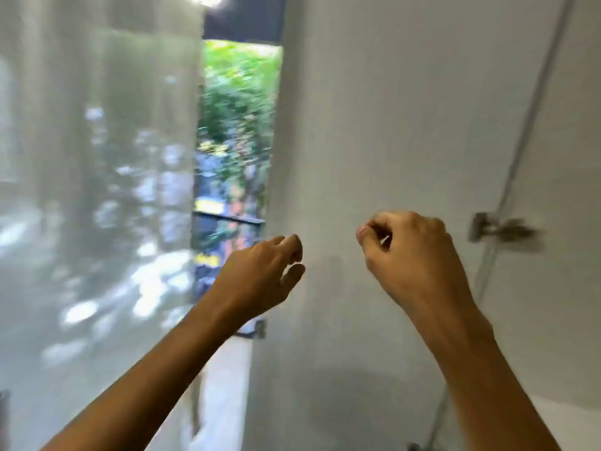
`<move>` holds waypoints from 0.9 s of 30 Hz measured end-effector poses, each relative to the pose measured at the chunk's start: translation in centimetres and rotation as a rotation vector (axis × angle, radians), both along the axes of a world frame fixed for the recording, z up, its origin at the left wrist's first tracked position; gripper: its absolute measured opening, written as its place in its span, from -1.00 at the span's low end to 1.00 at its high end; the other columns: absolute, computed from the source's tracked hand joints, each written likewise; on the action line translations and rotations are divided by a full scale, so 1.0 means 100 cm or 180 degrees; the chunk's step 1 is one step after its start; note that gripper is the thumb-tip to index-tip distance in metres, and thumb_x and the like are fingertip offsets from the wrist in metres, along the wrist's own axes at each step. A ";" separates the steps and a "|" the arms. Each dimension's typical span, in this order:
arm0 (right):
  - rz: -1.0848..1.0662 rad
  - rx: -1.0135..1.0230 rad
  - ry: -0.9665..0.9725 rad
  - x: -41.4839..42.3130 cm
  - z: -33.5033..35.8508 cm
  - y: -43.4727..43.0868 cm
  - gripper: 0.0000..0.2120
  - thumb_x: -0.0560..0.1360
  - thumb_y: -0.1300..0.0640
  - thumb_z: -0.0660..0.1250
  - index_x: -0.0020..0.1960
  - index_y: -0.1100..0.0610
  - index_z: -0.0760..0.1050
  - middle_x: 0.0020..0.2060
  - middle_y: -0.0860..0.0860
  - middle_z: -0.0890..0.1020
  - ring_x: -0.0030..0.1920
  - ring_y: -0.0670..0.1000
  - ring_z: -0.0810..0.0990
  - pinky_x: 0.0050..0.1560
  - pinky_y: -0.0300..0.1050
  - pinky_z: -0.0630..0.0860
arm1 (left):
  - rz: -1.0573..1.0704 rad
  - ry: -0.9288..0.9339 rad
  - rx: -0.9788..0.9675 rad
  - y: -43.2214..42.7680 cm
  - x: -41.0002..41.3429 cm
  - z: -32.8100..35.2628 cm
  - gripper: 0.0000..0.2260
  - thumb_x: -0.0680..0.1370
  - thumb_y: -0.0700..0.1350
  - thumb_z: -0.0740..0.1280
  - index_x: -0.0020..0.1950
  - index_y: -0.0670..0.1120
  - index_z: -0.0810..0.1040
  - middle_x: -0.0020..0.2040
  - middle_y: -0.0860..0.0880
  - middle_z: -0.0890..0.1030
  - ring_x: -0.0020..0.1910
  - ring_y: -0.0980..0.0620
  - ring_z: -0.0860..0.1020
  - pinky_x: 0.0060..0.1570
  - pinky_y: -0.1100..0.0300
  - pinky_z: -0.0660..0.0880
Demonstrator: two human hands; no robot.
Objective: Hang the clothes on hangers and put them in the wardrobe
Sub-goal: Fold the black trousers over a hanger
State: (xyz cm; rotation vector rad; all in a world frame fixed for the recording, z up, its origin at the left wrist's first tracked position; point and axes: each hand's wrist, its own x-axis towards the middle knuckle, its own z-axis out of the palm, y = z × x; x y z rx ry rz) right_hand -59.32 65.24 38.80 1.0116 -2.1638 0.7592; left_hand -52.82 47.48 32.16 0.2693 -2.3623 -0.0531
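Wardrobe door (390, 125): white panel, hinge (497, 227) at right edge; interior hidden from me. Left hand (260, 275) loosely curled, holding nothing, near panel. Right hand (413, 255) curled tight, nothing held that I see.

**Hands before the wardrobe door**

The left hand (260, 278) and right hand (413, 255) hang side by side, apart, before the wardrobe door (374, 125). A hinge (500, 228) sits right of them. Left of the door lies a window (235, 135), then a curtain (97, 190).
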 end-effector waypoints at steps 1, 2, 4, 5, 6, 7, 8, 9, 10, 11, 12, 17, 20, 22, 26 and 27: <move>0.0301 0.0128 -0.0109 0.018 -0.017 -0.027 -0.79 0.53 0.00 0.25 -0.15 0.08 0.58 -0.21 0.04 0.65 -0.18 0.13 0.60 -0.14 0.00 0.56 | 0.0338 -0.0113 0.0076 -0.020 0.036 -0.017 -0.86 0.57 0.06 0.20 0.07 0.04 0.40 0.02 0.12 0.56 -0.08 0.00 0.58 -0.23 0.17 0.43; 0.0585 0.0269 -0.0217 0.038 -0.033 -0.052 -0.78 0.53 0.00 0.25 -0.15 0.09 0.58 -0.22 0.05 0.65 -0.18 0.15 0.60 -0.15 0.00 0.55 | 0.0676 -0.0212 0.0173 -0.038 0.073 -0.033 -0.86 0.57 0.05 0.20 0.08 0.05 0.40 0.02 0.13 0.58 -0.08 0.01 0.57 -0.23 0.18 0.40; 0.1129 0.0493 -0.0395 0.083 -0.061 -0.098 -0.78 0.52 0.01 0.25 -0.16 0.10 0.58 -0.23 0.07 0.66 -0.18 0.17 0.60 -0.16 -0.01 0.54 | 0.1266 -0.0413 0.0430 -0.066 0.151 -0.062 -0.85 0.58 0.04 0.19 0.12 0.06 0.39 -0.01 0.14 0.60 -0.07 0.03 0.56 -0.23 0.19 0.37; 0.1369 0.0557 -0.0467 0.105 -0.072 -0.117 -0.79 0.51 0.02 0.26 -0.16 0.09 0.59 -0.23 0.07 0.66 -0.18 0.17 0.61 -0.15 0.00 0.54 | 0.1516 -0.0486 0.0544 -0.078 0.187 -0.075 -0.84 0.58 0.05 0.18 0.13 0.06 0.38 -0.01 0.14 0.60 -0.07 0.03 0.56 -0.23 0.19 0.35; 0.1617 0.0632 -0.0531 0.129 -0.082 -0.136 -0.80 0.51 0.02 0.26 -0.18 0.08 0.60 -0.25 0.06 0.66 -0.19 0.16 0.61 -0.15 0.01 0.54 | 0.1771 -0.0561 0.0653 -0.087 0.225 -0.087 -0.84 0.59 0.05 0.18 0.13 0.06 0.38 -0.01 0.14 0.61 -0.07 0.03 0.56 -0.24 0.19 0.34; 0.1867 0.0716 -0.0593 0.154 -0.093 -0.154 -0.80 0.50 0.03 0.27 -0.20 0.07 0.60 -0.26 0.04 0.66 -0.21 0.14 0.61 -0.15 0.00 0.54 | 0.2010 -0.0606 0.0747 -0.094 0.262 -0.098 -0.83 0.58 0.06 0.17 0.13 0.05 0.39 -0.02 0.12 0.62 -0.07 0.01 0.57 -0.24 0.18 0.35; 0.2097 0.0830 -0.0636 0.179 -0.102 -0.171 -0.81 0.50 0.04 0.27 -0.21 0.06 0.60 -0.28 0.02 0.66 -0.22 0.12 0.61 -0.15 -0.03 0.53 | 0.2225 -0.0609 0.0820 -0.101 0.298 -0.109 -0.81 0.57 0.09 0.16 0.11 0.05 0.40 -0.03 0.09 0.62 -0.07 -0.02 0.58 -0.24 0.16 0.39; 0.2318 0.0959 -0.0668 0.205 -0.111 -0.187 -0.81 0.50 0.04 0.27 -0.22 0.05 0.60 -0.29 0.01 0.65 -0.23 0.10 0.60 -0.17 -0.07 0.51 | 0.2427 -0.0590 0.0857 -0.106 0.334 -0.119 -0.79 0.55 0.12 0.14 0.07 0.04 0.41 -0.06 0.06 0.63 -0.10 -0.05 0.59 -0.25 0.13 0.43; 0.2524 0.1060 -0.0700 0.231 -0.119 -0.202 -0.81 0.50 0.04 0.28 -0.22 0.04 0.60 -0.30 0.00 0.65 -0.24 0.08 0.60 -0.20 -0.10 0.49 | 0.2614 -0.0581 0.0893 -0.110 0.368 -0.129 -0.78 0.53 0.14 0.13 0.04 0.04 0.41 -0.09 0.03 0.64 -0.12 -0.06 0.59 -0.25 0.11 0.48; 0.2728 0.1116 -0.0719 0.256 -0.126 -0.218 -0.82 0.50 0.04 0.28 -0.21 0.03 0.61 -0.29 -0.01 0.65 -0.25 0.06 0.61 -0.22 -0.13 0.48 | 0.2792 -0.0594 0.0931 -0.113 0.400 -0.138 -0.81 0.53 0.11 0.15 0.02 0.04 0.41 -0.10 0.01 0.64 -0.14 -0.08 0.60 -0.24 0.07 0.52; 0.2935 0.1144 -0.0713 0.282 -0.133 -0.233 -0.83 0.51 0.04 0.28 -0.19 0.02 0.62 -0.28 -0.02 0.66 -0.26 0.04 0.61 -0.25 -0.16 0.48 | 0.2952 -0.0607 0.0971 -0.116 0.431 -0.146 -0.84 0.54 0.07 0.18 0.02 0.03 0.42 -0.09 0.01 0.64 -0.15 -0.08 0.61 -0.23 0.04 0.54; 0.3769 0.1366 -0.0682 0.406 -0.170 -0.303 -0.83 0.54 0.03 0.27 -0.03 0.03 0.63 -0.17 -0.01 0.66 -0.22 -0.02 0.56 -0.29 -0.26 0.34 | 0.3531 -0.0576 0.1227 -0.129 0.558 -0.181 -0.87 0.58 -0.02 0.23 0.02 -0.05 0.47 -0.11 -0.02 0.62 -0.20 0.00 0.57 -0.23 0.10 0.54; 0.4104 0.1612 -0.0601 0.473 -0.193 -0.336 -0.80 0.55 0.01 0.25 -0.01 0.04 0.62 -0.15 0.00 0.66 -0.21 -0.03 0.54 -0.21 -0.22 0.37 | 0.3936 -0.0596 0.1415 -0.136 0.622 -0.196 -0.84 0.58 0.00 0.22 0.03 -0.06 0.48 -0.10 0.00 0.62 -0.17 0.00 0.57 -0.31 0.18 0.42; 0.4302 0.1856 -0.0495 0.513 -0.209 -0.358 -0.79 0.56 0.01 0.24 -0.04 0.06 0.61 -0.19 0.00 0.63 -0.24 -0.04 0.53 -0.29 -0.25 0.39 | 0.4156 -0.0530 0.1580 -0.141 0.664 -0.207 -0.84 0.58 0.02 0.22 0.02 -0.04 0.48 -0.11 0.03 0.62 -0.15 0.00 0.58 -0.31 0.16 0.45; 0.4486 0.2538 -0.0231 0.587 -0.252 -0.408 -0.79 0.57 0.00 0.21 -0.10 0.06 0.57 -0.30 -0.07 0.55 -0.37 -0.14 0.44 -0.43 -0.34 0.27 | 0.4555 -0.0387 0.1977 -0.150 0.742 -0.241 -0.87 0.57 0.01 0.25 -0.01 -0.03 0.48 -0.16 0.02 0.62 -0.21 0.00 0.58 -0.25 0.05 0.56; 0.4528 0.2722 -0.0165 0.607 -0.265 -0.422 -0.78 0.56 0.00 0.21 -0.08 0.07 0.58 -0.27 -0.05 0.58 -0.33 -0.10 0.49 -0.39 -0.29 0.37 | 0.4695 -0.0344 0.2098 -0.153 0.761 -0.252 -0.88 0.57 0.01 0.25 -0.02 -0.02 0.48 -0.17 0.02 0.62 -0.21 0.00 0.58 -0.24 0.05 0.57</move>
